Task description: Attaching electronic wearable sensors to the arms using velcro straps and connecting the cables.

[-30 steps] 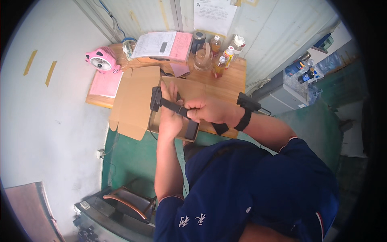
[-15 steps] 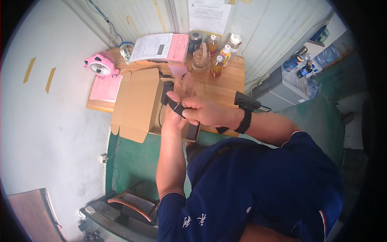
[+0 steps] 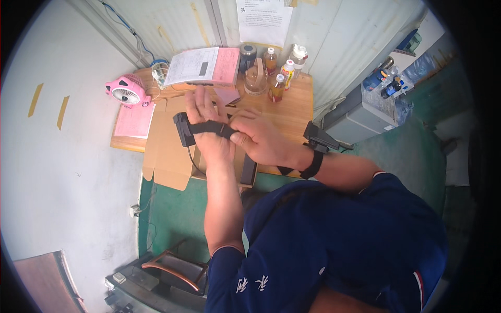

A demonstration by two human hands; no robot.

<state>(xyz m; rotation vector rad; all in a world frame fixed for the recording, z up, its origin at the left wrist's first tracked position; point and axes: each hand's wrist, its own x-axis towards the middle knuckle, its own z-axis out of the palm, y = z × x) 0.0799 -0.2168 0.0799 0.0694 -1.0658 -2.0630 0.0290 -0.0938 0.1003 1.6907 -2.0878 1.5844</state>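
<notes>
My left hand (image 3: pixel 213 145) is raised over the desk, palm showing and fingers stretched out. A black strap (image 3: pixel 209 128) runs across its palm, with a small black box-shaped device (image 3: pixel 183 129) at the hand's outer left side and a thin cable hanging from it. My right hand (image 3: pixel 261 140) pinches the strap's end by the left thumb side; its fingertips are partly hidden. On my right wrist sits another black band (image 3: pixel 313 164) with a black device (image 3: pixel 319 136). Below the hands lies an open cardboard box (image 3: pixel 169 151), partly covered by them.
On the wooden desk (image 3: pixel 295 115) stand a pink fan (image 3: pixel 127 94), stacked papers (image 3: pixel 192 65), a brown-tinted jug (image 3: pixel 255 82), and several bottles, one an amber drink bottle (image 3: pixel 277 88). A grey cabinet (image 3: pixel 360 112) is at the right. A chair (image 3: pixel 172 274) stands at lower left.
My left hand has turned and opened toward me, and its device has moved left. The strap now stretches flat across the palm, with my right hand still gripping its end.
</notes>
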